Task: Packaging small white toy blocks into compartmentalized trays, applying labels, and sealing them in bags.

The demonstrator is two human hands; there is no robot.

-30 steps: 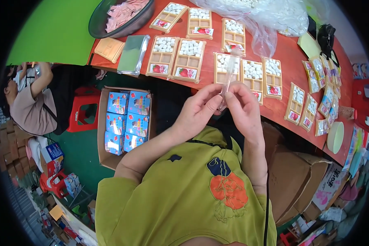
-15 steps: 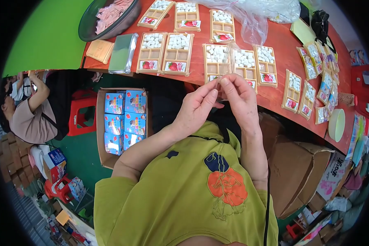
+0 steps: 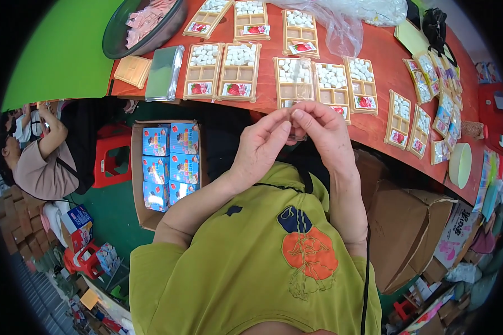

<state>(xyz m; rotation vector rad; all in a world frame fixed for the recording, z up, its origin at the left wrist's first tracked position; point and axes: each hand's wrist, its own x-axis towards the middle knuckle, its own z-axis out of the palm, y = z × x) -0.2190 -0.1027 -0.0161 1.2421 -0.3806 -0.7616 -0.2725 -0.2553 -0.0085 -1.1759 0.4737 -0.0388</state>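
Reckoning the clock from the fingertips: holds one clear plastic wrapper [image 3: 303, 78] at the centre, rising toward twelve in front of a tray. Pinches it with the left hand [image 3: 261, 144] and the right hand [image 3: 328, 137], thumb and forefinger clamped on it in each; cannot tell how the hidden fingers lie. Shows, on the red table [image 3: 385, 61], ten trays [image 3: 237, 74] with white pieces [image 3: 241, 54] and strawberry packets [image 3: 236, 89]: four between ten and eleven, two at twelve, two between one and two, two at three. Includes one dark basin [image 3: 112, 46] of pink packets [image 3: 147, 23] at ten, one flat greenish block [image 3: 163, 73] near half past nine, one green bowl [image 3: 460, 166] near half past three. Displays six blue boxes [image 3: 184, 168] inside one cardboard carton [image 3: 137, 187] at eight.
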